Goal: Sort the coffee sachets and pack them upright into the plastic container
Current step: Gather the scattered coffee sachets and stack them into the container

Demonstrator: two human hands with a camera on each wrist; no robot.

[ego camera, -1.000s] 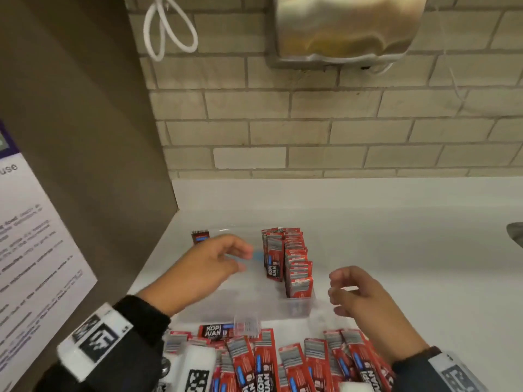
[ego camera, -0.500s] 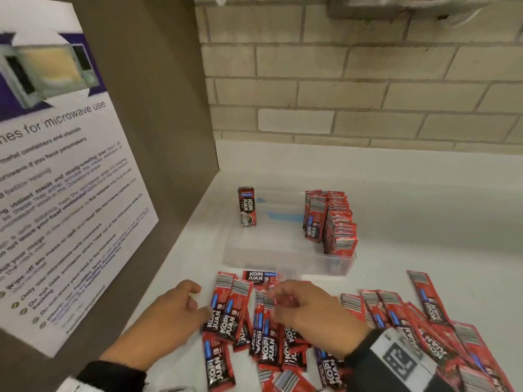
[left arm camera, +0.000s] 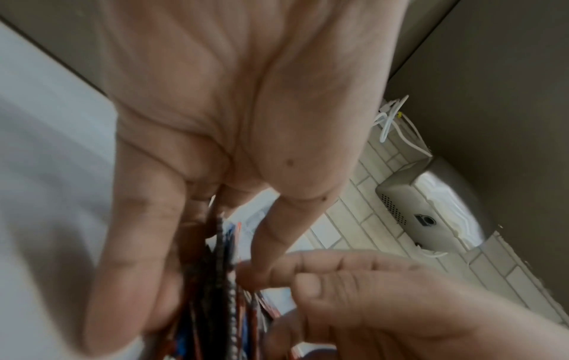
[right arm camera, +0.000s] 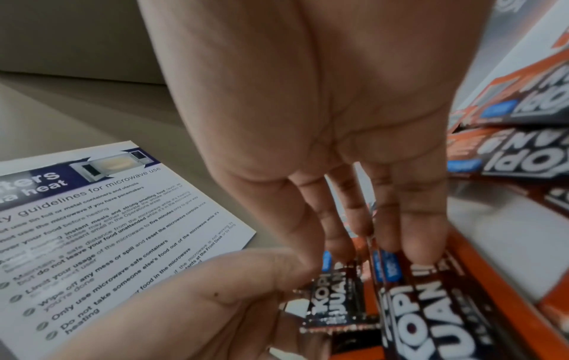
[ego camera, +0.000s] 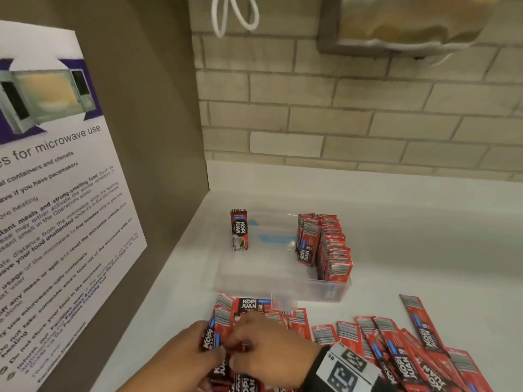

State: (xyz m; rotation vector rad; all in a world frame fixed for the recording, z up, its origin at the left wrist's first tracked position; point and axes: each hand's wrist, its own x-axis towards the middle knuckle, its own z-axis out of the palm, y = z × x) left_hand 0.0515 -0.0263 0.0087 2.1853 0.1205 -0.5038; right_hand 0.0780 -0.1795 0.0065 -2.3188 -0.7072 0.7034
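A clear plastic container (ego camera: 283,281) sits mid-counter. One red-and-black sachet (ego camera: 239,230) stands upright at its far left, and a row of upright sachets (ego camera: 325,244) fills its right side. Loose sachets (ego camera: 396,343) lie spread on the counter in front. My left hand (ego camera: 184,355) grips a bunch of sachets (left arm camera: 221,280) edge-on between fingers and thumb. My right hand (ego camera: 268,346) meets it, fingers curled down onto the same bunch (right arm camera: 415,299). Its thumb is hidden.
A brown side panel with a microwave-use poster (ego camera: 56,193) stands close on the left. A brick wall (ego camera: 339,123) rises behind the white counter (ego camera: 424,236). A metal dispenser (ego camera: 410,21) and a white cord loop (ego camera: 235,15) hang above.
Both hands have come back from the container to the loose pile. They have closed together on a bunch of sachets at the pile's left end.
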